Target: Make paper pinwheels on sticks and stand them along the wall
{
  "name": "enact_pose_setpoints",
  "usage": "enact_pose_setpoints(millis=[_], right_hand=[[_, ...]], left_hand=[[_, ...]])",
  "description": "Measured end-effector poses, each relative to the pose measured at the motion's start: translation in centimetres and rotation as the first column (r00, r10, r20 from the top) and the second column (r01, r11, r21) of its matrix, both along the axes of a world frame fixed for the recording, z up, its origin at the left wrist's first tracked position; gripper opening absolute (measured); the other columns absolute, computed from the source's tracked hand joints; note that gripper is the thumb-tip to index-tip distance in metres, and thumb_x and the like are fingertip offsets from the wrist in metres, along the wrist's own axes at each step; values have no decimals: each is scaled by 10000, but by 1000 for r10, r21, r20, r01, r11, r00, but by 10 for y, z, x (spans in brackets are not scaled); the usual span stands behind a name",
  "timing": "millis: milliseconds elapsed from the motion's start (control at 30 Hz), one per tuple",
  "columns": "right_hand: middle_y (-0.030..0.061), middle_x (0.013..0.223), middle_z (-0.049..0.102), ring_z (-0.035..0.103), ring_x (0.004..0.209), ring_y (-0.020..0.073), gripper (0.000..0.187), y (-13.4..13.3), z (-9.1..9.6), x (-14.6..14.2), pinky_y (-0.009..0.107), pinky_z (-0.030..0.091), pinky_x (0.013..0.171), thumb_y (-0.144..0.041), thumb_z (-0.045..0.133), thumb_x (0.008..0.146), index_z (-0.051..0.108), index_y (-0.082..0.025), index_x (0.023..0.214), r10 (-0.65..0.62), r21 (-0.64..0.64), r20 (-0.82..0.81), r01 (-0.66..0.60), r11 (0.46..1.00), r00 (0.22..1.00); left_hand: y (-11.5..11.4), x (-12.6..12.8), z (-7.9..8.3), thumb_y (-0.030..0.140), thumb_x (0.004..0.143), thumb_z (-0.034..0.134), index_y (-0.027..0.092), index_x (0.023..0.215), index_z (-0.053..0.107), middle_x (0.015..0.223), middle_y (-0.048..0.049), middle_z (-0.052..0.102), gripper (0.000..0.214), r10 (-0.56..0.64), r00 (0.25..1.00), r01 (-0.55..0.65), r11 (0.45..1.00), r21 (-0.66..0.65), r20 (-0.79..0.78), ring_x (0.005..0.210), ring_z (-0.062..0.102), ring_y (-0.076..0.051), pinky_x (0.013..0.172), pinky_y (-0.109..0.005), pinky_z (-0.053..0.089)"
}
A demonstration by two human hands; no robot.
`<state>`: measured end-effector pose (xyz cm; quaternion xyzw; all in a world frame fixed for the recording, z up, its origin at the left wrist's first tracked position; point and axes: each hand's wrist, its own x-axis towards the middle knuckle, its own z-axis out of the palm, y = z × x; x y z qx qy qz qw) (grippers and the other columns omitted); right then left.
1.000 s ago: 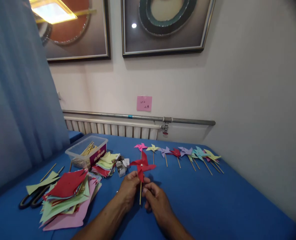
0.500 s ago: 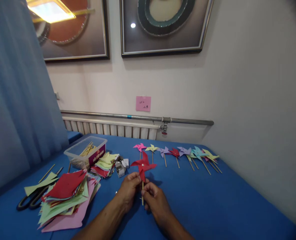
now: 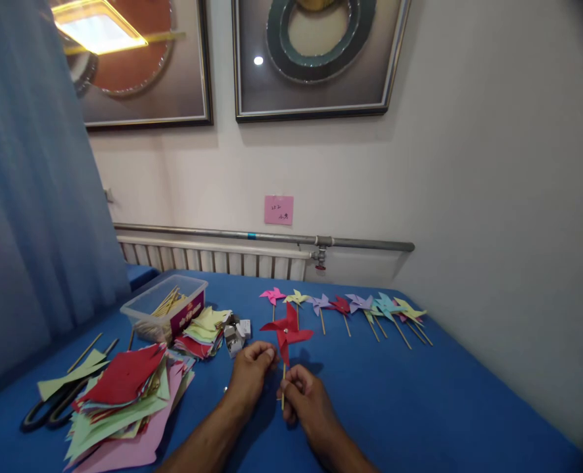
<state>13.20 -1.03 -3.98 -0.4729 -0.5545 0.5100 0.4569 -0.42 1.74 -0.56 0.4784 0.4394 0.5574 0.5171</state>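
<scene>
A red paper pinwheel (image 3: 286,332) stands upright in front of me on a thin wooden stick. My right hand (image 3: 303,394) pinches the lower part of that stick between thumb and fingers. Just left of the stick is my left hand (image 3: 252,368), its fingers curled and the thumb close against them. It is apart from the stick, and I see nothing in it. A silver pin head shows at the pinwheel's centre.
Several finished pinwheels (image 3: 360,302) lie along the table's back right. At left are stacked coloured paper (image 3: 126,378), black-handled scissors (image 3: 37,417), a smaller paper stack (image 3: 205,332), small boxes (image 3: 234,335) and a clear tub (image 3: 148,302) of sticks. A blue curtain (image 3: 39,197) hangs at left.
My left hand has come away from the pinwheel's stick, slightly to the left. The pinwheel stays in my right hand and its blades have turned a little. The camera view has shifted slightly.
</scene>
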Motion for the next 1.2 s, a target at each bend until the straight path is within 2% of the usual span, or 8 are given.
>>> enact_pose_setpoints(millis=[167, 333, 400, 533, 600, 700, 833, 1200], right_hand=[[-61, 432, 546, 448, 379, 98, 220, -3, 5, -2, 207, 358, 442, -415, 570, 826, 563, -210, 748, 0, 6, -2, 0, 1000, 1000], [-63, 430, 538, 449, 390, 97, 185, -8, 15, -3, 206, 354, 444, -375, 558, 819, 569, -213, 731, -7, -12, 32, 7, 1000, 999], [-63, 433, 538, 453, 393, 99, 193, -9, 16, -2, 206, 354, 444, -384, 561, 821, 568, -214, 730, -4, -5, 28, 4, 1000, 1000], [-68, 432, 528, 441, 387, 96, 208, -9, 14, -2, 210, 356, 449, -402, 563, 824, 562, -213, 737, -5, -1, 8, 5, 1000, 1000], [-68, 445, 533, 450, 395, 98, 194, -9, 15, -2, 211, 362, 454, -390, 556, 829, 560, -214, 747, -1, 4, 14, 1, 1000, 1000], [-69, 455, 539, 460, 404, 100, 156, -11, 17, -1, 209, 360, 453, -352, 539, 830, 549, -216, 754, 13, 17, 21, -13, 1000, 1000], [-68, 444, 536, 456, 403, 99, 141, -12, 20, -3, 209, 355, 454, -330, 532, 819, 547, -214, 739, 9, 11, 30, -10, 1000, 1000], [-70, 454, 531, 453, 404, 98, 122, -14, 21, -4, 207, 344, 455, -312, 552, 815, 569, -214, 745, 9, 0, 39, -9, 1000, 999]], left_hand=[[0, -14, 7, 345, 785, 613, 181, 849, 721, 831, -49, 715, 206, 133, 976, -98, 976, 195, -173, 752, 620, -198, 728, -294, 466], [3, -20, 6, 308, 824, 589, 187, 1058, 711, 1096, -93, 720, 290, 189, 959, -143, 966, 215, -211, 915, 645, -232, 846, -333, 481], [4, -21, 6, 294, 826, 590, 192, 1095, 701, 1131, -94, 712, 309, 190, 958, -142, 965, 219, -216, 945, 639, -230, 862, -332, 478], [0, -16, 8, 311, 801, 618, 184, 912, 709, 852, -49, 708, 192, 164, 952, -111, 972, 207, -260, 783, 609, -195, 736, -282, 461], [-3, -10, 6, 317, 770, 646, 184, 769, 682, 702, -12, 644, 138, 133, 949, -80, 978, 192, -287, 667, 549, -161, 655, -256, 420], [-6, -1, 2, 316, 730, 663, 188, 620, 601, 570, 26, 520, 180, 88, 958, -49, 988, 146, -274, 567, 442, -125, 565, -238, 341], [-4, 2, 0, 295, 709, 643, 195, 551, 523, 520, 42, 432, 222, 101, 974, -79, 990, 113, -203, 529, 376, -109, 534, -235, 289], [6, -21, 9, 317, 736, 650, 187, 633, 597, 543, 37, 513, 174, 271, 937, -241, 958, 154, -218, 529, 434, -117, 557, -233, 325]])
